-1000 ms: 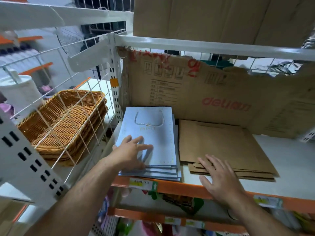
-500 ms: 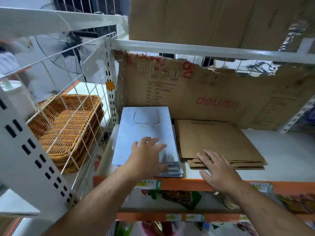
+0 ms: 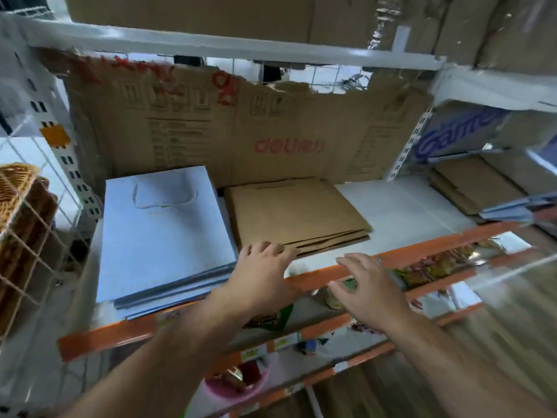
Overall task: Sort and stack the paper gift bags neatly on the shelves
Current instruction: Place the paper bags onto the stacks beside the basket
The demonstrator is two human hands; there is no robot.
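The left hand [image 3: 262,273] has left the stack of flat pale-blue paper gift bags [image 3: 165,236], where it lay half a second ago. Its spread, slightly bent fingers now reach the near left corner of the stack of flat brown kraft-paper bags [image 3: 295,215] and grip nothing. The right hand [image 3: 367,288] has come off that brown stack's front edge. It now hangs just in front of the stack and to its right, fingers apart and relaxed, holding nothing. The view has swung right since then.

Both stacks are smooth, rectangular and folded flat. The top blue bag has a thin cord handle lying on its face. The brown stack's near edges fan slightly; blur keeps the bags in either stack from being counted. There are two stacks on this white shelf board [image 3: 407,212], with the blue one just left of the brown and almost touching it.

Behind the brown stack stands one torn corrugated cardboard sheet with red lettering [image 3: 241,131]. In front of it runs the shelf's orange front strip [image 3: 422,251]. Well to its left, past the blue stack and a white wire grid [image 3: 39,236], sits a woven wicker basket [image 3: 18,206]. Well to its right, in the next bay, lie two more piles: further brown flat bags [image 3: 470,191] and further blue ones [image 3: 512,209].
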